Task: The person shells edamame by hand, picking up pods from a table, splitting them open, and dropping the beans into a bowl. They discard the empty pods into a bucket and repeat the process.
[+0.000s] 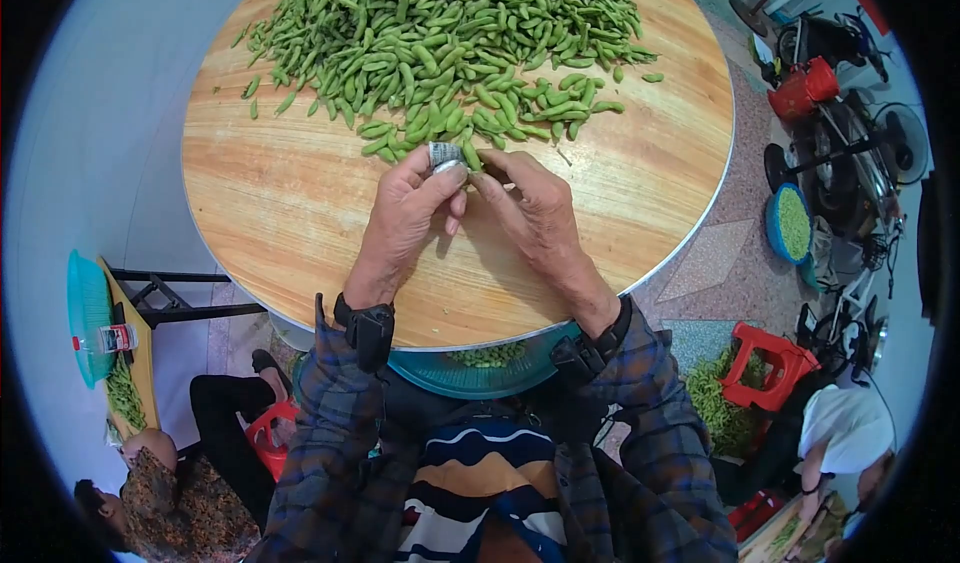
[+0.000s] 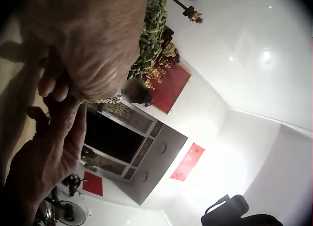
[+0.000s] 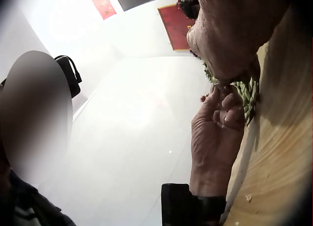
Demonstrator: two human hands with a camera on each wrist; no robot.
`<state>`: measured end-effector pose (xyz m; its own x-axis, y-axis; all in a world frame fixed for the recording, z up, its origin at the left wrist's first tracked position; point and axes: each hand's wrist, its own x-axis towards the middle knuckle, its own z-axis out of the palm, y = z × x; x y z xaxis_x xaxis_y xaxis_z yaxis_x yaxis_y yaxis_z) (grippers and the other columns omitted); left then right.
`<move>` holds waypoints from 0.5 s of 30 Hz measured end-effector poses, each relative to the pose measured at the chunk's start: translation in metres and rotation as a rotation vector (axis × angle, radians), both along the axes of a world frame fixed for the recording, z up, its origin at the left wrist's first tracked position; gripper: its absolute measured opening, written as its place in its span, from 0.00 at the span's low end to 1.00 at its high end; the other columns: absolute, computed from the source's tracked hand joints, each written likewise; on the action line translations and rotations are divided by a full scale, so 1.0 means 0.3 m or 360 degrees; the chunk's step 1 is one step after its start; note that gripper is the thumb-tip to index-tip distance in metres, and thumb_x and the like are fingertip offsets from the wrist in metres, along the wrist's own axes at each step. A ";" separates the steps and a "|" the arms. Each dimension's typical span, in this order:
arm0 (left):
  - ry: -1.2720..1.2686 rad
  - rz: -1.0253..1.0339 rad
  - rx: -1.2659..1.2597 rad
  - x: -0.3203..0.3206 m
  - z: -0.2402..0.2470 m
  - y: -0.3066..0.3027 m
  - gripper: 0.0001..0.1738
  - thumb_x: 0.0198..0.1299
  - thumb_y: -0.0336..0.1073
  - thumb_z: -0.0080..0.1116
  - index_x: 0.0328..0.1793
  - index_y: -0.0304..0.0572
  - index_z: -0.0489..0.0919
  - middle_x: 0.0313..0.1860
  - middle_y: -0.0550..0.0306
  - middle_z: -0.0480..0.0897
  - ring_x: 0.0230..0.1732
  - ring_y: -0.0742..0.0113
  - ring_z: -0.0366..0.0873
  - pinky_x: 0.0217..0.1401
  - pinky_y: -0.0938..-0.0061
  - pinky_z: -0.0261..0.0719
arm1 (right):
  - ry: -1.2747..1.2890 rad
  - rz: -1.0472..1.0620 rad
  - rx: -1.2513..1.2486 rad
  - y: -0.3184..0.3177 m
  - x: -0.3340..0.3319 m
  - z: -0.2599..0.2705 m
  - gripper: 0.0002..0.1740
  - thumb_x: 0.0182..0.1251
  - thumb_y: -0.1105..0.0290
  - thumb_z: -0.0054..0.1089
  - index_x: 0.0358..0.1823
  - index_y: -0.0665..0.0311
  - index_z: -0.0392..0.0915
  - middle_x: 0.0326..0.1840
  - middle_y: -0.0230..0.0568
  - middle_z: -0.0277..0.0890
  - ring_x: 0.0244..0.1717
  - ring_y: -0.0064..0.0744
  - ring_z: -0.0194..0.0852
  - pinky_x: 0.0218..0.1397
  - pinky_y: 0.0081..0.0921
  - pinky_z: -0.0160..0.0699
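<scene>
A green soybean pod (image 1: 471, 153) stands between my two hands, just above the round wooden table (image 1: 300, 223). My left hand (image 1: 405, 208) pinches it at the fingertips; a silvery cover shows on the thumb and a printed wrap on the index finger. With thumb and index finger my right hand (image 1: 535, 208) pinches the same pod from the other side. In the left wrist view the back of my left hand (image 2: 93, 40) hides the pod. My right hand (image 3: 234, 35) also covers it in the right wrist view. A large heap of pods (image 1: 440, 43) lies just beyond the fingers.
Below the table's near edge a teal basin (image 1: 480, 381) holds shelled beans. On the right floor are a blue bowl of beans (image 1: 793, 225), a red stool (image 1: 768, 363) and a fan (image 1: 900, 143). Other people sit at the lower left and lower right.
</scene>
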<state>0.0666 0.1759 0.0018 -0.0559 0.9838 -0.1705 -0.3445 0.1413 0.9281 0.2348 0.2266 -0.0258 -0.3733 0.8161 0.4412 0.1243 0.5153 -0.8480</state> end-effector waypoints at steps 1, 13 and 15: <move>0.0001 0.0000 -0.0003 -0.002 -0.001 0.000 0.10 0.75 0.36 0.59 0.54 0.38 0.79 0.30 0.62 0.80 0.25 0.77 0.74 0.29 0.82 0.72 | -0.0061 -0.0026 0.0057 0.001 0.001 -0.001 0.15 0.70 0.76 0.66 0.56 0.67 0.82 0.42 0.48 0.81 0.35 0.43 0.82 0.37 0.33 0.80; 0.0033 -0.0011 0.0036 -0.004 -0.009 0.002 0.10 0.76 0.36 0.58 0.55 0.36 0.79 0.30 0.62 0.81 0.27 0.77 0.75 0.31 0.82 0.73 | -0.0145 -0.0092 0.0281 0.008 0.005 0.001 0.15 0.68 0.76 0.67 0.55 0.67 0.81 0.40 0.48 0.80 0.37 0.48 0.83 0.39 0.37 0.81; 0.0044 -0.0027 0.0033 -0.006 -0.008 0.002 0.10 0.76 0.35 0.58 0.54 0.36 0.79 0.31 0.61 0.81 0.27 0.77 0.75 0.31 0.82 0.73 | -0.0173 -0.0081 0.0282 0.009 0.007 0.004 0.15 0.68 0.76 0.67 0.55 0.67 0.81 0.39 0.48 0.80 0.37 0.48 0.83 0.39 0.37 0.81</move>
